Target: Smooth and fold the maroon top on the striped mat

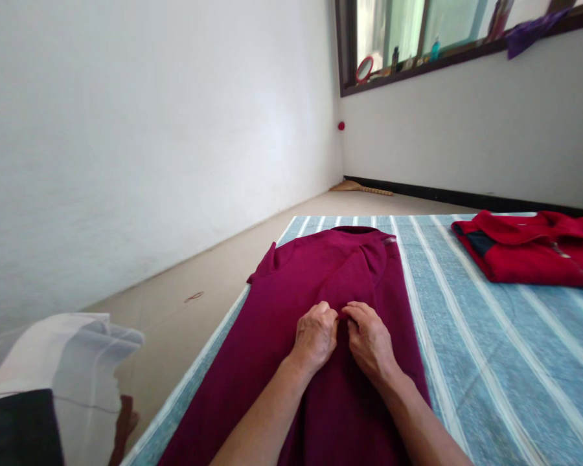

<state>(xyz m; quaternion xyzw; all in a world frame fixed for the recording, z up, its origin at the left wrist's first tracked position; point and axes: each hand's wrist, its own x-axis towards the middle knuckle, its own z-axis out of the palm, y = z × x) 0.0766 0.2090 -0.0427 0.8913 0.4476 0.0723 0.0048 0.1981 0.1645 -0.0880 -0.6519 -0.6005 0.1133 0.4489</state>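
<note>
A maroon shirt (265, 323) lies spread out along the striped blue cloth, its collar at the far end. My left hand (315, 333) is closed on the fabric near the shirt's middle, fingers curled inward. Just to its right, my right hand (369, 338) pinches the same front, with a small gap between the two hands. The cloth between my fingertips is mostly hidden. Folds run across the upper chest, and one edge of the shirt hangs over the left side of the bedding.
The blue striped sheet (490, 369) covers the surface beneath. A folded red garment (539, 252) with dark panels rests at right. White, partly see-through material (72, 356) stands at lower left. Beyond are the floor (243, 249), a broom (364, 188) and a window sill with small items.
</note>
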